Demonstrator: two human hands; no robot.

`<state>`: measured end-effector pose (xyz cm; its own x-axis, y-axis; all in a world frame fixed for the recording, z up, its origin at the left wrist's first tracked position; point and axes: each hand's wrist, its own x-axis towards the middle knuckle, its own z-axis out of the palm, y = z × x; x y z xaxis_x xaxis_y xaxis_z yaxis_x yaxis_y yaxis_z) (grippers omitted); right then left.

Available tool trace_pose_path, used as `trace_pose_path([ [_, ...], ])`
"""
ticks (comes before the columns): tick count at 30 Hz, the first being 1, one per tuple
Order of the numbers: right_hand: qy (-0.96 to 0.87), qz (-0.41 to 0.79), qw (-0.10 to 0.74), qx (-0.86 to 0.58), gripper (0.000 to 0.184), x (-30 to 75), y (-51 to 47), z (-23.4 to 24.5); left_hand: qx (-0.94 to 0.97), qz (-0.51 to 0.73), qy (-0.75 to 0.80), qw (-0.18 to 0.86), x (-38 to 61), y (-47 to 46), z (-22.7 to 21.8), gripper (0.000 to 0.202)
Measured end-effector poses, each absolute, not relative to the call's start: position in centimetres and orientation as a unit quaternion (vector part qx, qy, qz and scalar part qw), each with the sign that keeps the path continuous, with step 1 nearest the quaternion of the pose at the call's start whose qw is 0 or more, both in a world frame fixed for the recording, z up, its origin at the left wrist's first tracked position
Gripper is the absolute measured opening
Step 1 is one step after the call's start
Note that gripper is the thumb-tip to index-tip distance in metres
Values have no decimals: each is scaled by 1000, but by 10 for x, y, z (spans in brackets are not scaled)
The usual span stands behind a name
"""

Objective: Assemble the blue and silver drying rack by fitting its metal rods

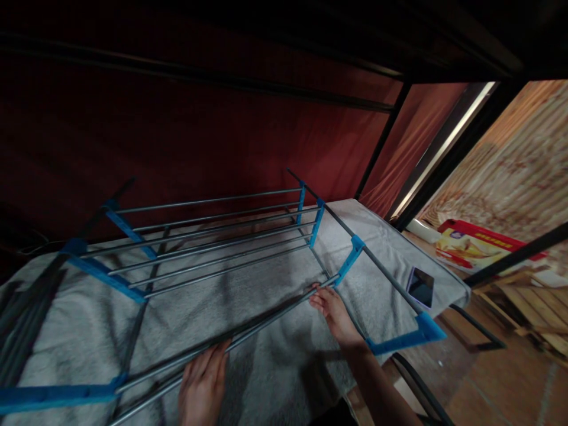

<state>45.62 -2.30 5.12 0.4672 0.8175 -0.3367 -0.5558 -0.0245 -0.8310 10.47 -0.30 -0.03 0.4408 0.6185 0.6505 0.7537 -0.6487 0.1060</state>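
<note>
A rack frame of grey metal tubes with blue plastic connectors [350, 260] lies on a grey cloth-covered bed. My right hand [331, 307] is closed with its fingertips on a metal tube [281, 313], close to that tube's far end at a blue connector. Nearer me, my left hand [204, 381] has its fingers curled over the tubes at the front, where two run almost side by side. Several more tubes [213, 231] span the far part between the left and right connectors. The palm side of my left hand is hidden.
A bundle of loose dark tubes [26, 319] lies at the left. On the cloth at the right is a phone [420, 287]. Black bed posts [384, 142] stand around, with a red curtain [213, 142] behind. A red and yellow box [474, 245] sits beyond the bed.
</note>
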Motion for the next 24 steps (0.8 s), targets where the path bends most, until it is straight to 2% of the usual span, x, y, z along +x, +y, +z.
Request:
trace_pose_path([
  [24,-124,507,678,-519,35,465,-28,51,-833,-334,-427,113,115,-1,11,30],
])
